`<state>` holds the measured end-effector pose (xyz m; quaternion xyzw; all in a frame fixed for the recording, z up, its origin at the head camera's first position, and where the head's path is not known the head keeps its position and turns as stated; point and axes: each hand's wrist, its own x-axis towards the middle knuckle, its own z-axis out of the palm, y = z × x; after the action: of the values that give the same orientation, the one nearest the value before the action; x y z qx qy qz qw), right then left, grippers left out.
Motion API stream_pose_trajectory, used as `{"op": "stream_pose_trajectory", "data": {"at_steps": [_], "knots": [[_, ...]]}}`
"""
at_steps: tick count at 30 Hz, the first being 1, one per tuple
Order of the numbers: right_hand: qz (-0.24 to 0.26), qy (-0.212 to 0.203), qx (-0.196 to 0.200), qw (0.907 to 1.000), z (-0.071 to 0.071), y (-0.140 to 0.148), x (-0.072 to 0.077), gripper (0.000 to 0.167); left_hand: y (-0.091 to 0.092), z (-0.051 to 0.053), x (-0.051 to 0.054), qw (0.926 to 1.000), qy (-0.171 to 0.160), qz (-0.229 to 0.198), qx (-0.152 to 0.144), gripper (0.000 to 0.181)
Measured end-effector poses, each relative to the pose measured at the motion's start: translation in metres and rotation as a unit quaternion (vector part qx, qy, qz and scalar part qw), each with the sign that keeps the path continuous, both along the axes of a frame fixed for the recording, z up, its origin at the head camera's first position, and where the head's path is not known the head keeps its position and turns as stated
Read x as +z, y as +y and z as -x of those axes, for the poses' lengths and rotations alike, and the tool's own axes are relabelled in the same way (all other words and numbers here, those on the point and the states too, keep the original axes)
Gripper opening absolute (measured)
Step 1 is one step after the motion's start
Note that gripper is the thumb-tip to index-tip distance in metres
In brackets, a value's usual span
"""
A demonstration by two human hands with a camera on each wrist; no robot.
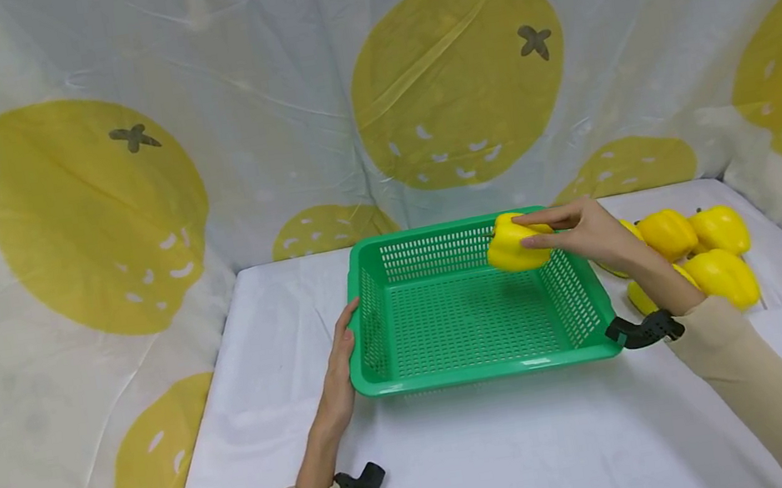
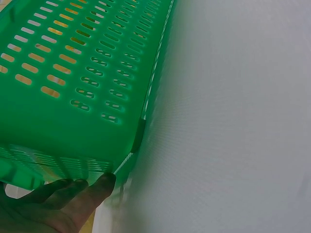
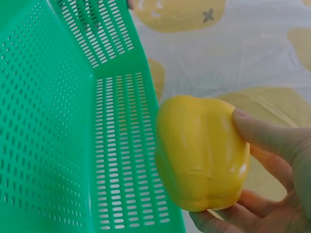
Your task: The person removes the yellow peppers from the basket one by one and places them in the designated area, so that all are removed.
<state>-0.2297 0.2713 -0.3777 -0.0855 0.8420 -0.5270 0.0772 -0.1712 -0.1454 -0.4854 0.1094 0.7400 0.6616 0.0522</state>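
A green plastic basket (image 1: 464, 326) with slotted walls lies on the white cloth, nothing inside it. My right hand (image 1: 590, 235) pinches a yellow bell pepper (image 1: 513, 247) between thumb and fingers, above the basket's right rear part. In the right wrist view the same pepper (image 3: 201, 153) appears beside the slotted wall (image 3: 129, 165), the thumb on one side and fingertips beneath. At the basket's left side, my left hand (image 1: 335, 375) touches the outer wall and rim with fairly straight fingers. The left wrist view shows those fingers (image 2: 92, 199) against the green plastic (image 2: 53, 121).
Several more yellow bell peppers (image 1: 722, 279) are grouped on the cloth to the right of the basket, partly behind my right forearm. A white curtain with a lemon print (image 1: 461, 82) hangs behind the table (image 1: 512, 445). Each wrist wears a black strap (image 1: 647, 330).
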Motion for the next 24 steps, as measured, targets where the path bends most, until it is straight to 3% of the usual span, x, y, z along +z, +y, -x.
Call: {"op": "stream_pose_trajectory", "data": {"at_steps": [9, 18, 24], "knots": [[-0.052, 0.051, -0.057, 0.9957, -0.025, 0.024, 0.005, 0.049, 0.000, 0.000, -0.002, 1.0000, 0.007, -0.003, -0.003, 0.048], [-0.084, 0.009, -0.110, 0.9904, -0.048, 0.057, 0.004, 0.062, -0.001, 0.001, -0.002, 0.9999, 0.004, -0.007, -0.007, 0.048], [-0.121, 0.036, -0.159, 0.9793, -0.065, 0.080, -0.004, 0.060, -0.001, 0.001, -0.002, 1.0000, 0.000, -0.005, -0.006, 0.048]]}}
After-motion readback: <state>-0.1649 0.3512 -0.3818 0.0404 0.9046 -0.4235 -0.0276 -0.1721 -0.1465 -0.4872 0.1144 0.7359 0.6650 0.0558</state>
